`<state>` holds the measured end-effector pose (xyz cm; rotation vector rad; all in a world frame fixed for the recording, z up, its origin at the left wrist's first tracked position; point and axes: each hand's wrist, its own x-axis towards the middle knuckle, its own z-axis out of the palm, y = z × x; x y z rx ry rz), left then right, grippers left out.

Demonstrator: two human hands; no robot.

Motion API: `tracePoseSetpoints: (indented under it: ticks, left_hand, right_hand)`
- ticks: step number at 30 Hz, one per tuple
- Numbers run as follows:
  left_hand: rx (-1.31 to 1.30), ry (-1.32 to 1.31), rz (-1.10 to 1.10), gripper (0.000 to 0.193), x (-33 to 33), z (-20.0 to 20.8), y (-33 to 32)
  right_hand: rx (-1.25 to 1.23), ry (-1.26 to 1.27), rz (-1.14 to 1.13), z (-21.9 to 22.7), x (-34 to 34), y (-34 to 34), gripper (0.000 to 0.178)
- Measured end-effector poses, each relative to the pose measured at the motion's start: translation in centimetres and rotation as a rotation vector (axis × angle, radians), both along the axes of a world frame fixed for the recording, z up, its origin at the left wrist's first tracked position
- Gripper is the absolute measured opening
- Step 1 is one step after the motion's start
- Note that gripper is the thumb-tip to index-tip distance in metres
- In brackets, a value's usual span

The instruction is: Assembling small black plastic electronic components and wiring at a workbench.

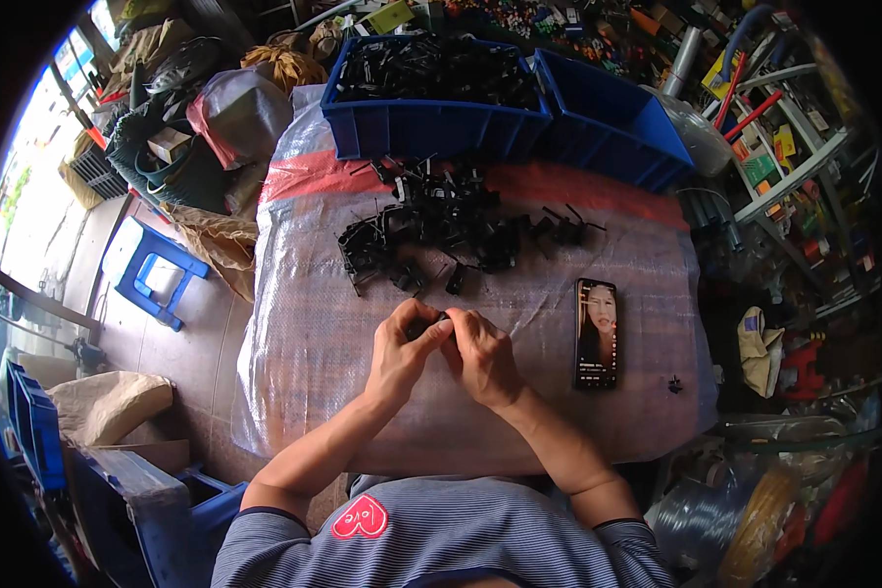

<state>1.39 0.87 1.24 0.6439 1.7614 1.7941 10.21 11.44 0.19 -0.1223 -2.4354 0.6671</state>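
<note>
Near the middle of the covered table, my left hand (402, 353) and my right hand (482, 355) meet, both closed. Between the fingertips is a small black plastic part (421, 327), mostly covered by my left fingers and thumb. My right thumb and fingertips pinch at its right end; exactly what they grip there is hidden. Just beyond my hands lies a loose heap of black plastic parts (426, 220), several with thin pins sticking out. To the right of my hands a phone (596, 335) lies face up with its screen lit.
At the table's far edge stand a blue bin (431, 127) heaped with black parts and a second blue bin (608, 147). A tiny black piece (675, 385) lies at the right. Left on the floor is a blue stool (155, 267); a metal rack (794, 176) stands right.
</note>
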Motion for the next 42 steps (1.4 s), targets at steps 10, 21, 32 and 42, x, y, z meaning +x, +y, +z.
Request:
tracePoseSetpoints:
  ticks: [10,21,32,42]
  left_hand:
    - [0.42,-0.619,0.064,0.01,-6.0,0.1,-0.9]
    - [0.315,-0.71,-0.21,0.034,-3.9,-0.2,-0.4]
    - [0.03,0.406,-0.284,0.023,-3.1,0.4,-0.3]
    - [0.032,-0.19,-0.15,0.018,-2.6,0.5,-0.3]
  right_hand:
    - [0.323,-0.223,0.061,-0.2,-3.2,5.9,0.033]
    - [-0.244,-0.111,0.181,3.1,0.3,4.0,0.028]
    - [-0.962,-0.353,0.256,2.6,1.2,3.5,0.024]
    - [-1.164,0.169,-0.001,1.7,0.8,2.4,0.024]
